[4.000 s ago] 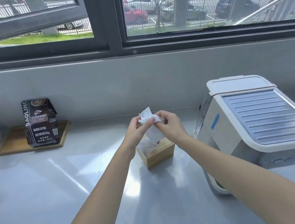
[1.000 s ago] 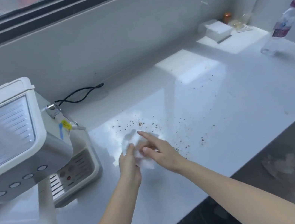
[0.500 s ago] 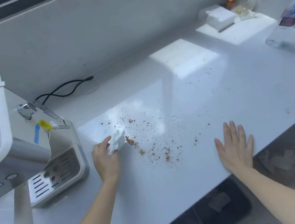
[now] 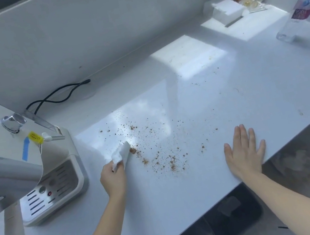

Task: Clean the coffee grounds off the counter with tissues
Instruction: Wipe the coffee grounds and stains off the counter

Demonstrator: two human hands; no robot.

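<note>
Brown coffee grounds [image 4: 155, 150] lie scattered over the middle of the white counter [image 4: 228, 94]. My left hand [image 4: 112, 176] grips a folded white tissue [image 4: 121, 154], whose tip touches the counter at the left edge of the grounds, beside a small heap. My right hand [image 4: 243, 151] lies flat, palm down, fingers apart, near the counter's front edge to the right of the grounds. It holds nothing.
A white coffee machine [image 4: 12, 159] with its drip tray stands at the left, a black cable [image 4: 57, 97] behind it. A white box [image 4: 226, 10] sits at the back right, a plastic bottle [image 4: 301, 10] at the far right. A dark bin [image 4: 229, 216] is below the counter edge.
A second ago both hands held the tissue over the grounds. The right hand let go and settled flat at the right; the left hand pulled the tissue to the left edge of the grounds.
</note>
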